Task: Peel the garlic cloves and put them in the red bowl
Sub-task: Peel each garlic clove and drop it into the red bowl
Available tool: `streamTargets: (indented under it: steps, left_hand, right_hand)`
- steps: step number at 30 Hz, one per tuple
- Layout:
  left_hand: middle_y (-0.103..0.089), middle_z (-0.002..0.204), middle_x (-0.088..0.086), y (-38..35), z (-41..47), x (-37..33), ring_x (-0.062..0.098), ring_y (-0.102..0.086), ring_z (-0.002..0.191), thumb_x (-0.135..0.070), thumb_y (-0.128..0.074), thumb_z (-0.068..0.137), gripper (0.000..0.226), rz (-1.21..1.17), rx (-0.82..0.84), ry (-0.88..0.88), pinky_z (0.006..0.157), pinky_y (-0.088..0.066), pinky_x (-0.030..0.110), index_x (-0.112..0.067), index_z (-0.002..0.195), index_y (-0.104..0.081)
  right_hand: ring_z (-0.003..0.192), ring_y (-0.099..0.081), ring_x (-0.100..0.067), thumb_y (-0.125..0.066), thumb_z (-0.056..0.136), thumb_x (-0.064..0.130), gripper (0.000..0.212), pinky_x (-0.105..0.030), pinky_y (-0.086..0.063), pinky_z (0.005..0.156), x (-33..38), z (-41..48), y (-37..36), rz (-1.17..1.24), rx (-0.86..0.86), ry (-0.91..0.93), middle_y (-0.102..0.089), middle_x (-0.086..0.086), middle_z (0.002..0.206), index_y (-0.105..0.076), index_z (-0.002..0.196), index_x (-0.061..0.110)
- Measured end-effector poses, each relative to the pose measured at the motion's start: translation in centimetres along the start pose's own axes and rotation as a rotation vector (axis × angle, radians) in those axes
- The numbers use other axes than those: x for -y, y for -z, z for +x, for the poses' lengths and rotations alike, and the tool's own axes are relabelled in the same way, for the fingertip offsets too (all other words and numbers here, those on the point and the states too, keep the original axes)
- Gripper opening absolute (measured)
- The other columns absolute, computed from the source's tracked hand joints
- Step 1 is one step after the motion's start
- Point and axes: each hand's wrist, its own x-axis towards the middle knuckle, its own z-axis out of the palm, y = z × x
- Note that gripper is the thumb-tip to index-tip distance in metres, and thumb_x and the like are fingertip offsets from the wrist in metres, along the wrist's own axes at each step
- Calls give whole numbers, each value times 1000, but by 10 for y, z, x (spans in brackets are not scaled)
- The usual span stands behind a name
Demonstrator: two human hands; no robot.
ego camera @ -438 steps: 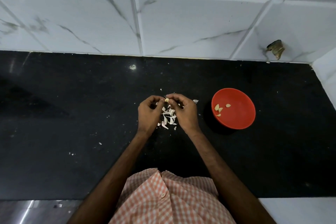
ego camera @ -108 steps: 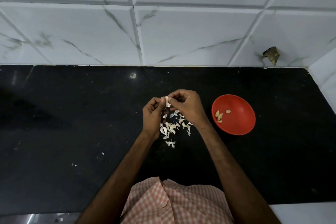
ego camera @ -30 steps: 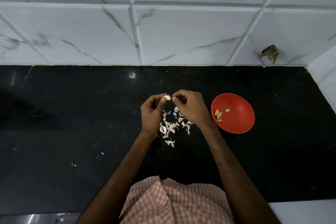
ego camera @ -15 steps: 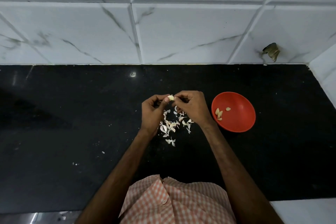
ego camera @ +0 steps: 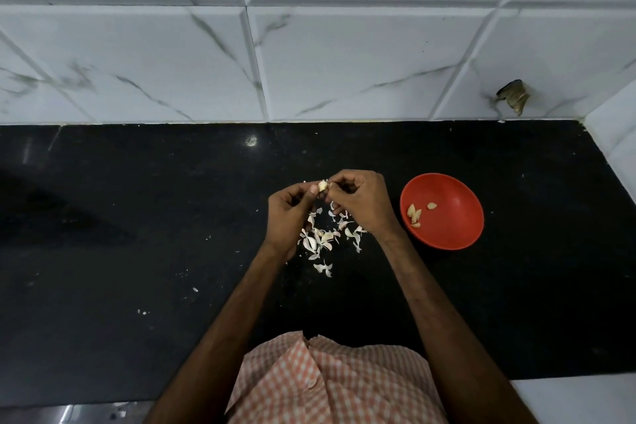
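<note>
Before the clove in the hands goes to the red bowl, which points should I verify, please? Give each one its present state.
1. Grip on the garlic clove: the left hand pinches it and the right hand pinches at its other side. Ok.
2. Clove fully peeled: too small to see. Cannot tell.
3. Position of the red bowl: upright, just to the right of the right hand. Ok.
4. Room in the bowl: only a few peeled cloves lie inside. Ok.
5. Place of the skins: on the counter below the hands, none seen in the bowl. Ok.
</note>
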Motion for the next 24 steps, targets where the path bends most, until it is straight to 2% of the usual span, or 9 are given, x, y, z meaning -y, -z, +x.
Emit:
streamTargets:
  steps: [2, 4, 6, 8, 12, 15, 19, 21, 24]
  left_hand:
    - [-72, 79, 3, -1, 0, 0, 10, -57, 60, -11, -61, 99, 17, 27, 0, -27, 46, -43, 17, -4, 108, -74]
    - [-76, 87, 7, -1, 1, -1, 15, -70, 75, -6, -61, 98, 16, 65, 8, -74, 65, -54, 21, -4, 108, -74]
    - [-78, 93, 8, 2, 2, -2, 18, -74, 90, -5, -61, 98, 17, 156, 37, -125, 80, -56, 26, -5, 108, -75]
    - [-78, 95, 5, 6, 3, -3, 17, -74, 93, -7, -63, 98, 17, 257, 81, -170, 84, -57, 27, -6, 110, -74]
    - [-76, 87, -2, 6, 8, -2, 7, -71, 80, -13, -63, 99, 15, 470, 132, -220, 73, -53, 21, -9, 106, -75]
    - [-74, 80, 8, 3, 10, 0, 4, -61, 65, -11, -55, 103, 21, 349, 127, -132, 62, -45, 19, -6, 95, -74]
    - [-70, 76, 11, -1, 7, -1, 3, -60, 63, -8, -51, 104, 26, 238, 104, -92, 61, -44, 14, 0, 91, -72]
    - [-69, 72, 3, -2, 7, 0, 3, -61, 63, -9, -51, 104, 25, 242, 88, -76, 62, -45, 14, -4, 90, -71]
    - [-66, 68, -3, -2, 7, 3, 4, -55, 60, -11, -53, 105, 28, 241, 66, -53, 60, -42, 18, -7, 84, -70]
  right_hand:
    - [60, -70, -16, -67, 93, 4, 9, -30, -60, 56, 0, 0, 0, 39, -10, -23, -73, -4, 72, -75, 90, 6]
    - [61, -70, -13, -67, 93, 4, 9, -28, -59, 55, 0, 0, -1, 46, -15, -33, -73, -1, 71, -74, 89, 7]
    - [63, -71, -10, -68, 93, 5, 9, -28, -60, 55, 0, -1, -2, 27, -16, -38, -73, 2, 70, -74, 88, 8]
    - [63, -71, -8, -68, 92, 6, 8, -28, -59, 54, 1, -2, -2, 15, -21, -40, -73, 2, 69, -74, 87, 8]
    - [60, -68, -7, -68, 92, 9, 8, -23, -54, 50, 6, -1, 0, 4, -12, -25, -72, 7, 67, -74, 86, 7]
    - [55, -62, -6, -70, 90, 11, 10, -26, -52, 49, 8, 2, -1, -5, -20, -38, -70, 1, 65, -74, 81, 8]
    - [53, -59, -1, -68, 88, 9, 12, -14, -43, 53, 2, 3, -1, -62, -8, -102, -68, 0, 62, -73, 77, 10]
    - [53, -60, -1, -67, 89, 13, 14, -17, -44, 55, 0, 2, 0, -104, 18, -100, -68, 1, 61, -73, 76, 13]
    - [56, -61, -5, -67, 88, 23, 19, -31, -51, 58, -2, 2, 1, -211, 81, -49, -67, 8, 61, -70, 70, 23]
